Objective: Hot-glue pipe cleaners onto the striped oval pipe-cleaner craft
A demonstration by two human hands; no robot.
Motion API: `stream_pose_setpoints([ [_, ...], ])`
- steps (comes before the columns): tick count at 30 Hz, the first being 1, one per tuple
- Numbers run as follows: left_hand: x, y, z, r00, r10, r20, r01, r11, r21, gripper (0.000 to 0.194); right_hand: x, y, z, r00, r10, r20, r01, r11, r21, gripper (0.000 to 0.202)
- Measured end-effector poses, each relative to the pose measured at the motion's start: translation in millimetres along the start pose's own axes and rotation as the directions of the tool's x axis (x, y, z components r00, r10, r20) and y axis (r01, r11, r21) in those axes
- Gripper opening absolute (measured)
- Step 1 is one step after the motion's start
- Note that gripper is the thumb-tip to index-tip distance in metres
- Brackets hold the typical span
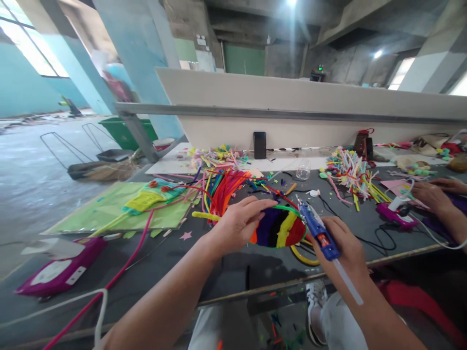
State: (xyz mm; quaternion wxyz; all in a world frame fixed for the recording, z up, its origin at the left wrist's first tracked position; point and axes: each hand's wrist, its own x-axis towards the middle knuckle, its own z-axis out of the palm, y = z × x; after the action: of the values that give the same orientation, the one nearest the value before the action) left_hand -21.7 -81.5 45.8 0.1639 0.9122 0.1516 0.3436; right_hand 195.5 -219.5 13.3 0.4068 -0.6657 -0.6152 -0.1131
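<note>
Two hands are working close together above the table. My left hand is bearing on the left end of a striped craft piece, its fingers reaching along a green strip on the upper edge; how firmly they are pinching I cannot tell. My right hand is wrapping round a blue glue gun, clamped on its body, with a pale glue stick poking out behind. The nozzle is pointing away from me, just beside the green strip; whether it is touching, I cannot tell.

The striped piece is lying between my hands, near the table's front edge. I am judging it light, soft and fuzzy, bending easily, so I am favouring a hold by its rim, well away from the nozzle, which may be hot.

Farther out, a bundle of pipe cleaners is fanning behind my left hand, and a pink star is lying to the left. A purple tissue pack is showing white label patches, but I am finding no readable writing or brand anywhere. Beyond, a black phone is leaning upright, and a co-worker's hands are working at far right.
</note>
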Motion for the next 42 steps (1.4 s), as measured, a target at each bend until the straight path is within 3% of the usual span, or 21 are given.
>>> stream_pose_setpoints([
  [5, 0.0, 0.9, 1.6, 0.999, 0.001, -0.033, -0.001, 1.0, 0.01, 0.035, -3.0, -8.0, -3.4, 0.994, -0.088, 0.063, 0.096, 0.988, -0.123, 0.028],
  [17, -1.0, 1.7, 1.1, 0.999, 0.031, -0.025, -0.031, 0.999, -0.017, 0.042, 1.0, -8.3, -5.6, 0.988, -0.139, 0.06, 0.146, 0.981, -0.13, 0.031],
  [38, -0.3, -1.7, 5.7, 0.998, 0.06, -0.003, -0.059, 0.986, -0.156, 0.035, 4.6, -1.7, -0.2, 0.992, -0.041, 0.12, 0.059, 0.986, -0.153, 0.026],
  [42, 2.0, -4.8, 7.8, 0.998, 0.042, -0.036, -0.047, 0.99, -0.135, 0.034, 5.2, 2.5, 4.3, 0.996, -0.042, 0.084, 0.049, 0.996, -0.078, 0.02],
])
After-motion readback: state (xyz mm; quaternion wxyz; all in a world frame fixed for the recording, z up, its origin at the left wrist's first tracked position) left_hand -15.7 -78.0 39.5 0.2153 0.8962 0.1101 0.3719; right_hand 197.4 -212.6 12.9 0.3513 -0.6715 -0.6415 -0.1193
